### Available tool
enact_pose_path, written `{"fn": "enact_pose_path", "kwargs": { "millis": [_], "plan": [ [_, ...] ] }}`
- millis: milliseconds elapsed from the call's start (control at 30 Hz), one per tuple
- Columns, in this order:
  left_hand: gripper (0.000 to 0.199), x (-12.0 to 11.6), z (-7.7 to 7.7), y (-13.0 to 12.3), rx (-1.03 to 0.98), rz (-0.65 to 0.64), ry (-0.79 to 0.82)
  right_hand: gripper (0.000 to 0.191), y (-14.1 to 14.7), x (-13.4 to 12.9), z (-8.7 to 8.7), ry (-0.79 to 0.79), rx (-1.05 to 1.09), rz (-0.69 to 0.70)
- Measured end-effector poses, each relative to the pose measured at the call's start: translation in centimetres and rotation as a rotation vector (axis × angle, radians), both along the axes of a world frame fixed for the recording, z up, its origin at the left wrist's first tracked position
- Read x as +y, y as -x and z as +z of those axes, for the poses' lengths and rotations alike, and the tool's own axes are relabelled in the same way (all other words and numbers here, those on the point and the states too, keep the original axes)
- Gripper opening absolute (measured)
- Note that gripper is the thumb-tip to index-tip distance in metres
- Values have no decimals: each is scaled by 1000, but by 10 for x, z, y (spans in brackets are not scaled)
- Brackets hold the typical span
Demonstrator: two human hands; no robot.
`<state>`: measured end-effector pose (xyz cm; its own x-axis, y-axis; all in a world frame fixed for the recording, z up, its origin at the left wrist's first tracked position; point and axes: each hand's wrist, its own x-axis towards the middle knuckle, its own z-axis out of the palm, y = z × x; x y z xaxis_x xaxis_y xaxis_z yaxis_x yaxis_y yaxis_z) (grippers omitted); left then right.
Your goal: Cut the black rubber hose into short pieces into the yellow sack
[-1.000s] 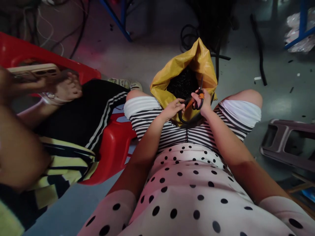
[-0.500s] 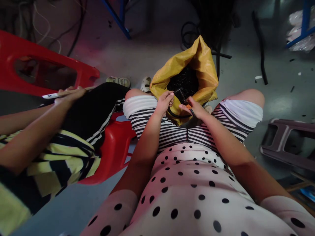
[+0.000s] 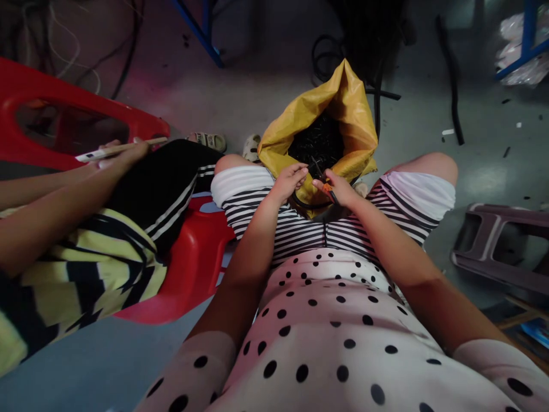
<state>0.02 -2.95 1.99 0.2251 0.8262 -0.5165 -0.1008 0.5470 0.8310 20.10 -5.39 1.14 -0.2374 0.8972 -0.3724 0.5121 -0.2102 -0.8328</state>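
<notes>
Between my knees stands a yellow woven sack [image 3: 361, 123], its mouth spread wide, with many small black pieces [image 3: 318, 140] inside. Over its near rim, my right hand [image 3: 342, 189] grips a pair of scissors [image 3: 329, 191] with orange and black on the handles. Their dark blades point up and left over the opening. Just left of the blades, my left hand [image 3: 290, 182] is closed in a pinch at thumb and forefinger. A small dark piece seems to stick out from its fingertips toward the blades, too small to name.
On my left a person sits on a red stool [image 3: 189, 252], a pale phone-like object [image 3: 92, 155] in hand. Another red stool [image 3: 150, 123] stands beyond. A grey stool [image 3: 476, 234] is at right. Black tubes [image 3: 451, 86] and scraps lie on the floor.
The scissor blades, spread apart before, now look closer together near my left fingertips. My left hand has shifted slightly toward them. The whole view has drifted a little.
</notes>
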Motion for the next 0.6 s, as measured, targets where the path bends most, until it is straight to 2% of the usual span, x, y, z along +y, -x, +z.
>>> {"fn": "enact_pose_path", "kwargs": {
  "millis": [100, 200, 400, 500, 600],
  "plan": [
    [31, 2, 0, 1, -22, -23, 24, 59, 0, -2, -2, -23, 22, 3],
    [32, 2, 0, -1, -29, 15, 21, 58, 0, -2, 0, -14, 27, -13],
    [27, -2, -1, -5, 18, 12, 9, 62, 1, 2, 3, -69, 22, -108],
    [28, -7, -1, -6, 13, -103, 1, 59, 1, 6, 3, -28, 109, -202],
    [31, -15, -1, -10, -36, -255, 20, 46, 0, 11, 2, 32, 206, -266]
  ]
}}
